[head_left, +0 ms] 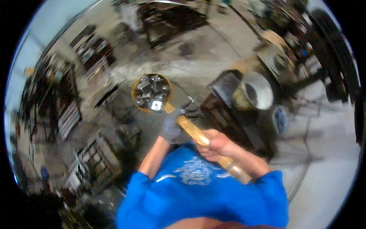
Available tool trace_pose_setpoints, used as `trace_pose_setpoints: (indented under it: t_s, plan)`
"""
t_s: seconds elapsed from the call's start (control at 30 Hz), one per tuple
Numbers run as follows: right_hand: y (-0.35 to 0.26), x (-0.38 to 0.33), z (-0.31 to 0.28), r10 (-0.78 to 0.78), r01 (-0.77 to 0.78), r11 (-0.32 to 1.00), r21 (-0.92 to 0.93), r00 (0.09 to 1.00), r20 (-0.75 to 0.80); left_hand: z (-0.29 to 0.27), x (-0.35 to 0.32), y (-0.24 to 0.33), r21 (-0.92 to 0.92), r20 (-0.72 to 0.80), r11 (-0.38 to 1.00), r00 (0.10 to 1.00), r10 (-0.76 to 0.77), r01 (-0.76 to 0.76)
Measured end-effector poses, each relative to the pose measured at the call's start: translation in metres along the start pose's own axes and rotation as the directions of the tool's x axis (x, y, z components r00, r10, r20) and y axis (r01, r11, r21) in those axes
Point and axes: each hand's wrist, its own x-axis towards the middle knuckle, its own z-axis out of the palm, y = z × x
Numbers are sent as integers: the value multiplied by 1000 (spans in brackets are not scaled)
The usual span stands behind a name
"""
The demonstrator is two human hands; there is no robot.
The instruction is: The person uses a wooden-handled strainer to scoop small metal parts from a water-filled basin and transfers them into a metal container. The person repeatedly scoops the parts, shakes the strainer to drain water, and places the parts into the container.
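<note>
Probably stiff, fairly heavy wooden bar (pixel 195 133) — best held two-handed; gloved left grip (pixel 172 126) nearer the round basket (pixel 134 92), closure unclear; right grip (pixel 214 145), farther from basket, wrapped around bar.

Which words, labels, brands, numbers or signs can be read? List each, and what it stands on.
No text can be read.
Blue shirt: white chest print, too blurred to read.
Pale square piece at the basket: dark mark, too small to tell.
Yellowish bar in the right hand: none shows.
</note>
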Motion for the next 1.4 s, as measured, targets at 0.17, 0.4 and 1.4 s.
trace_pose_setpoints:
  t_s: [0.17, 0.4, 1.4]
  plan:
    - [57, 24, 32, -184, 211, 974, 84, 949, -256, -24, -5, 9, 147, 34, 945, 953, -301, 293]
    - [154, 29, 28, -413, 533, 838, 116, 759, -504, -72, 10, -70, 178, 381, 787, 696, -609, 591]
    - [156, 43, -142, -245, 689, 663, 295, 572, -783, -55, 310, -92, 704, 483, -253, 708, -516, -664]
